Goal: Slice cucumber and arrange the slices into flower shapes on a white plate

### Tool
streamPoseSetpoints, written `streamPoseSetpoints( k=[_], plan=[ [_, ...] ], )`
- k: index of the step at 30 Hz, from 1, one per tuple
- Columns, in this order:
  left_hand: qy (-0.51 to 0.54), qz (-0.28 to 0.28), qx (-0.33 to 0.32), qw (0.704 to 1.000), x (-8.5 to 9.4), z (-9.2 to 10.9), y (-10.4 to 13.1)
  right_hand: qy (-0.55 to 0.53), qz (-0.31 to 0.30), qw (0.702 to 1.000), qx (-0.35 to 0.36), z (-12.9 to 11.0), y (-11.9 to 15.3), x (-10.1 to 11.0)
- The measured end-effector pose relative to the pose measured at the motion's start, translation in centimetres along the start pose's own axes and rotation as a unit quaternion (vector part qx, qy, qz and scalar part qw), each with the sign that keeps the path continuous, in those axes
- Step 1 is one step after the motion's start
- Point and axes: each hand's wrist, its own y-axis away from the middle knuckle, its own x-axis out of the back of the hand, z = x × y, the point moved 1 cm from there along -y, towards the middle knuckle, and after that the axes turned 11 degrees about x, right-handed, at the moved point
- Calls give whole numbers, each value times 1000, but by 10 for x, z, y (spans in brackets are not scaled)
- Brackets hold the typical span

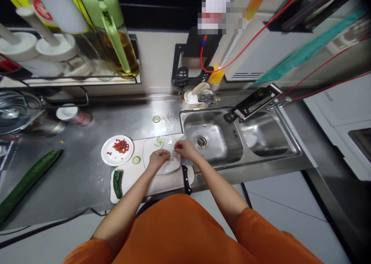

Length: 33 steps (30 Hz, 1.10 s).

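My left hand and my right hand are over a white plate, fingers pinched around a thin cucumber strip between them. Thin cucumber pieces form a curved pattern on the plate's upper part. The plate rests on a white cutting board. On the board lie a cucumber slice, a short cucumber piece at the left and a black-handled knife at the right. A round white plate holds chopped red pieces.
A long cucumber lies at the left. Behind the board is another cucumber slice. To the right are a double sink and its black faucet. A bottle rack stands at the back left.
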Motion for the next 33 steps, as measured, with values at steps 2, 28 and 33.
streamPoseSetpoints(
  k=[2,28,33],
  plan=[
    [-81,47,-32,995,-3,2,-1,42,-11,999,-11,-1,-3,1],
    [-397,160,-297,854,-17,-16,-11,241,2,970,21,-1,13,-18],
    [-377,165,-376,830,-12,-26,-10,248,25,968,-21,-1,41,-30]
  ],
)
